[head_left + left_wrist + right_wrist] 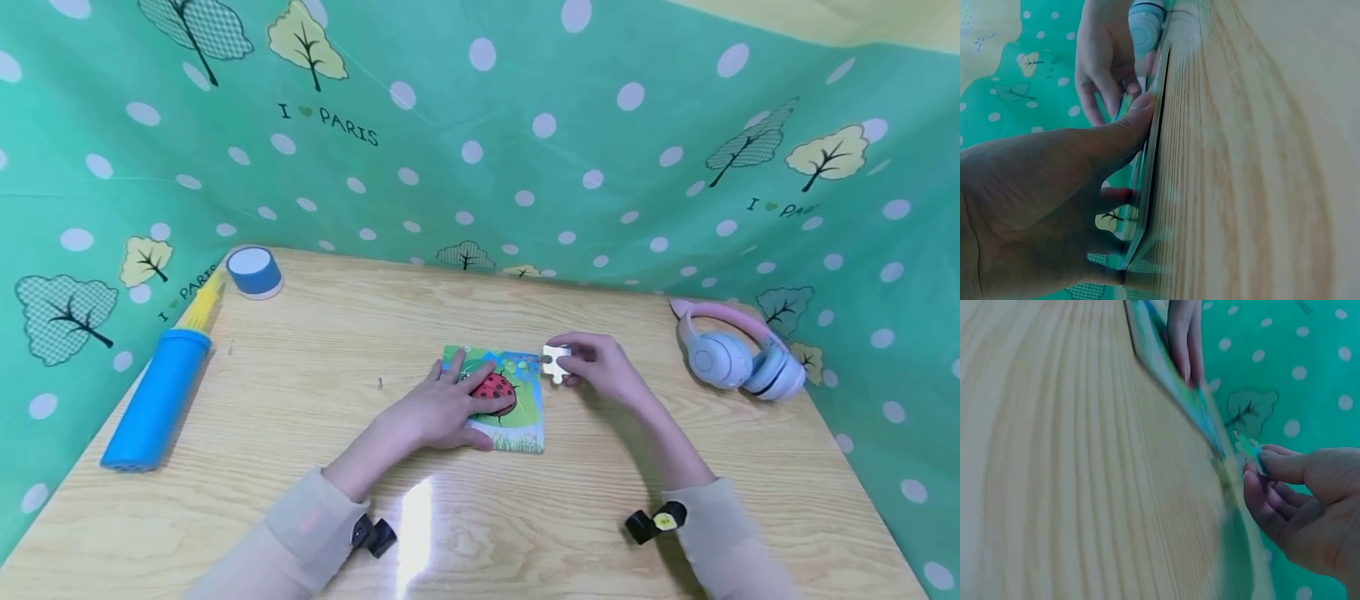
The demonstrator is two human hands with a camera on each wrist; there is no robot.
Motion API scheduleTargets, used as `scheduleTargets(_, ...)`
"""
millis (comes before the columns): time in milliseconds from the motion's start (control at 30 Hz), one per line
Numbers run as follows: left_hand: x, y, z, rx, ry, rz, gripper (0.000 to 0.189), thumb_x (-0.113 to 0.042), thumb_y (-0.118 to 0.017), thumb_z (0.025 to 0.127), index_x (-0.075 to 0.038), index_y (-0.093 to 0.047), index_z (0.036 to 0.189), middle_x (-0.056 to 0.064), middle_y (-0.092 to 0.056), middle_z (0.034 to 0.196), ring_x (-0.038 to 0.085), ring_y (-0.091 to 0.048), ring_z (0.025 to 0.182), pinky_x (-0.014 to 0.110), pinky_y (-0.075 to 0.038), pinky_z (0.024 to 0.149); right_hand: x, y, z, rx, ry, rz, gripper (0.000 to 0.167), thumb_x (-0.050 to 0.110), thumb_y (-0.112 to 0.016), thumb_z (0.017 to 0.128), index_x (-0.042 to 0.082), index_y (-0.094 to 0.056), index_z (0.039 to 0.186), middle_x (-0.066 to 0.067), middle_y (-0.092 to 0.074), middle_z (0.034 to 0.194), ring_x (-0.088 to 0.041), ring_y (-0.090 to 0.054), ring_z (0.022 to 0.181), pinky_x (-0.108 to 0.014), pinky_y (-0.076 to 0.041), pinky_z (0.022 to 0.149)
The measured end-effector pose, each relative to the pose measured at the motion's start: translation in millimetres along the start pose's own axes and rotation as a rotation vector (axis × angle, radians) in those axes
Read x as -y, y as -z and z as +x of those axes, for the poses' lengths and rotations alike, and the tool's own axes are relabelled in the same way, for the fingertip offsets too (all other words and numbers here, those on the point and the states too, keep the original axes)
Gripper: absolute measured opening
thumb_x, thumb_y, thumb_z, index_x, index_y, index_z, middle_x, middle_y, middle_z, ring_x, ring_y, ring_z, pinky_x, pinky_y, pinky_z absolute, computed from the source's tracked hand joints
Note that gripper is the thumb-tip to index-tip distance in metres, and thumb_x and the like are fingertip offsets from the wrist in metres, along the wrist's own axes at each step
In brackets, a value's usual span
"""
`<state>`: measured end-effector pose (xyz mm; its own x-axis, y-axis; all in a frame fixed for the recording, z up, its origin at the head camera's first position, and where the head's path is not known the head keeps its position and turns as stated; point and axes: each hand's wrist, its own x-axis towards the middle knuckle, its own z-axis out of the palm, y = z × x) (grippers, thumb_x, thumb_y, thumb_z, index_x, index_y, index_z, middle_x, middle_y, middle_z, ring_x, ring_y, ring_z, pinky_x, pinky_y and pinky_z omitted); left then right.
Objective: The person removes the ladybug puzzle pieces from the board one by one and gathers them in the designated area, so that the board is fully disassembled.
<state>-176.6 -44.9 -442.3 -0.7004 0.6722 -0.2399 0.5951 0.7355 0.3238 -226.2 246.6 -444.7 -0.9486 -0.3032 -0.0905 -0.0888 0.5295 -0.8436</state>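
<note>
A square ladybug jigsaw puzzle (527, 423) lies flat on the wooden table, green with a blue patch at the top. My left hand (444, 410) rests on its left part with fingers spread, covering some of the picture. Just off the puzzle's upper right edge, my right hand (603, 365) pinches a puzzle piece (553, 363) between thumb and fingers. That piece shows a pale face in the head view and a green side in the right wrist view, where it is held above the table.
A blue hand pump (157, 400) with a yellow nozzle lies at the left edge. Behind it stands a blue and white round container (254, 272). Pink and light-blue headphones (723, 354) rest at the right. Polka-dot green cloth (525, 150) hangs around the table (337, 333).
</note>
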Motion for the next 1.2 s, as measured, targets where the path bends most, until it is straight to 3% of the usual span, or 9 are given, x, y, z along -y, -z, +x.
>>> scheduleTargets(233, 0.0, 2.0, 1.0, 0.0, -0.001, 0.011, 0.066, -0.06, -0.062, 0.094, -0.043, -0.043, 0.155, 0.01, -0.012, 0.175, 0.056, -0.004, 0.157, 0.071, -0.019, 0.125, -23.9, 41.2, -17.6, -0.038, -0.004, -0.02, 0.032, 0.005, -0.064, 0.101, -0.002, -0.066, 0.132, -0.026, -0.071, 0.097, -0.014, -0.072, 0.071, -0.034, -0.064, 0.069)
scheduleTargets(467, 0.2, 1.5, 0.5, 0.001, 0.002, 0.006, 0.066, -0.06, -0.063, 0.094, -0.043, -0.043, 0.155, 0.01, -0.012, 0.175, 0.055, -0.005, 0.157, 0.071, -0.018, 0.125, -36.1, 75.0, -33.0, -0.065, -0.039, -0.072, 0.036, 0.01, -0.059, 0.104, -0.003, -0.062, 0.138, -0.025, -0.07, 0.109, -0.011, -0.071, 0.073, -0.031, -0.063, 0.07)
scheduleTargets(733, -0.3, 0.8, -0.7, 0.003, 0.006, -0.018, 0.066, -0.059, -0.063, 0.094, -0.042, -0.044, 0.155, 0.009, -0.012, 0.175, 0.055, -0.004, 0.157, 0.071, -0.018, 0.125, -45.1, 91.3, -43.1, -0.063, -0.042, -0.167, 0.035, -0.001, -0.056, 0.102, -0.01, -0.059, 0.136, -0.035, -0.066, 0.115, -0.006, -0.068, 0.068, -0.03, -0.063, 0.065)
scheduleTargets(767, -0.3, 0.9, -0.7, 0.003, 0.006, -0.018, 0.066, -0.059, -0.063, 0.094, -0.042, -0.044, 0.155, 0.009, -0.012, 0.175, 0.055, -0.004, 0.157, 0.071, -0.018, 0.125, -45.0, 92.7, -44.5, -0.058, -0.042, -0.187, 0.035, -0.003, -0.056, 0.102, -0.011, -0.059, 0.136, -0.038, -0.061, 0.127, -0.007, -0.068, 0.068, -0.031, -0.063, 0.065)
scheduleTargets(933, 0.1, 1.2, -0.3, 0.004, 0.011, -0.011, 0.066, -0.059, -0.063, 0.094, -0.043, -0.044, 0.154, 0.009, -0.012, 0.175, 0.055, -0.004, 0.157, 0.07, -0.017, 0.125, -42.7, 98.7, -47.3, -0.038, -0.082, -0.278, 0.036, -0.003, -0.057, 0.101, -0.009, -0.059, 0.137, -0.037, -0.058, 0.133, -0.012, -0.068, 0.07, -0.031, -0.062, 0.063)
scheduleTargets(1200, 0.0, 0.9, -0.4, 0.003, 0.004, 0.002, 0.066, -0.06, -0.063, 0.094, -0.043, -0.043, 0.155, 0.01, -0.012, 0.175, 0.055, -0.005, 0.157, 0.071, -0.019, 0.125, -42.7, 100.8, -46.7, -0.018, -0.149, -0.454, 0.038, 0.002, -0.064, 0.099, -0.003, -0.062, 0.136, -0.017, -0.072, 0.087, -0.015, -0.066, 0.067, -0.026, -0.054, 0.054)
